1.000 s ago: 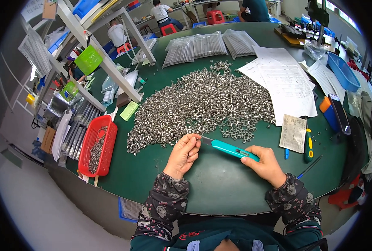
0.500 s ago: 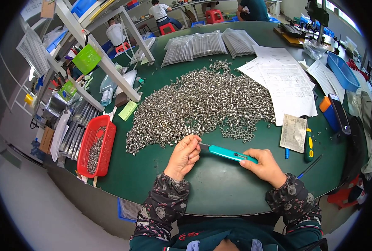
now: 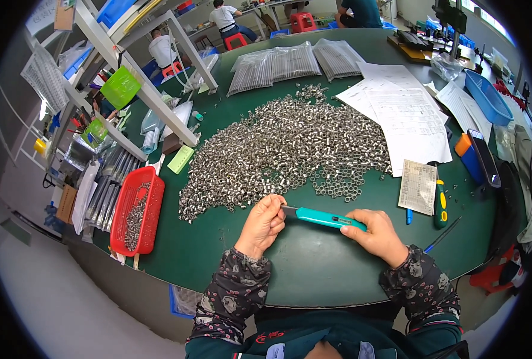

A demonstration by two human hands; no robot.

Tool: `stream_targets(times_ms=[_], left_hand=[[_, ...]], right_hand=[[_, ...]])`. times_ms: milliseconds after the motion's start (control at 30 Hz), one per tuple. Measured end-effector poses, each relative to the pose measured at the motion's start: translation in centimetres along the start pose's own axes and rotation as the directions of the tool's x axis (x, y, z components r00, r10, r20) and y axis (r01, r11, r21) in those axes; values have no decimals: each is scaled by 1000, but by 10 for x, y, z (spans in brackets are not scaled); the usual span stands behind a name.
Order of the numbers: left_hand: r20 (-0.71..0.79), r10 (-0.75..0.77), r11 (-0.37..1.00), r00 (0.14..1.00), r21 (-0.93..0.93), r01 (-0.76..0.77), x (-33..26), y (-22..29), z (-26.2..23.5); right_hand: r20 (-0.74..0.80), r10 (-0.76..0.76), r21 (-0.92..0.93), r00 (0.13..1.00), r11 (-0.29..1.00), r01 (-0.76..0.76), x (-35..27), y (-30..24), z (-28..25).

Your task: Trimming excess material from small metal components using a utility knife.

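Observation:
My right hand (image 3: 374, 235) is closed round the handle end of a teal utility knife (image 3: 326, 218), its thumb lying near the slider. The knife's dark blade points left and meets the fingertips of my left hand (image 3: 261, 224). Those fingers are pinched together at the blade tip; whatever small piece they hold is hidden by them. Just beyond both hands spreads a wide heap of small metal rings (image 3: 278, 149), short silvery sleeves lying loose on the green tabletop (image 3: 314, 269).
A red basket (image 3: 152, 209) of similar metal pieces stands at the left edge. White papers (image 3: 406, 119), a stained card (image 3: 417, 186), a yellow-green screwdriver (image 3: 440, 203) and a phone (image 3: 483, 155) lie to the right. Bagged rods (image 3: 296, 61) sit at the back, beside a shelf frame (image 3: 158, 102).
The view has shifted very slightly. Both hands and the knife keep nearly the same pose, blade tip still at the left fingertips.

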State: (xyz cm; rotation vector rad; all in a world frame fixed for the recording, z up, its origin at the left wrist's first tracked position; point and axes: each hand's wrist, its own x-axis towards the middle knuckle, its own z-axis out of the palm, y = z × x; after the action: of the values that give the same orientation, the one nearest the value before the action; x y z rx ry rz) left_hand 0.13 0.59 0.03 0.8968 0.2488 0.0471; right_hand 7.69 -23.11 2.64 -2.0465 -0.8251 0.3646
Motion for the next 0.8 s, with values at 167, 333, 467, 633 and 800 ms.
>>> stream_targets(times_ms=[167,333,467,633,800], left_hand=[[-6,5,1000,1000,30,-5,0,-1,0],[-9,-5,999,1000,43,6,0,-1,0],[-27,-14,998,1000,64,15,-1,0,0],[-26,-20,997,999,78,22,-2,1,2],[-55,-33,995,998,91,38,-3,2,2]], right_hand=[[-30,-26,-41,999,999,25,0,1,2],[-83,-86,-99,993,992,78,-1,4,3],[-76,-82,-105,994,992,74,-1,1,3],[-105,-111,-121,988,988,98,-2,2,3],[-109,-127,-125,986,986,113,-1,3,4]])
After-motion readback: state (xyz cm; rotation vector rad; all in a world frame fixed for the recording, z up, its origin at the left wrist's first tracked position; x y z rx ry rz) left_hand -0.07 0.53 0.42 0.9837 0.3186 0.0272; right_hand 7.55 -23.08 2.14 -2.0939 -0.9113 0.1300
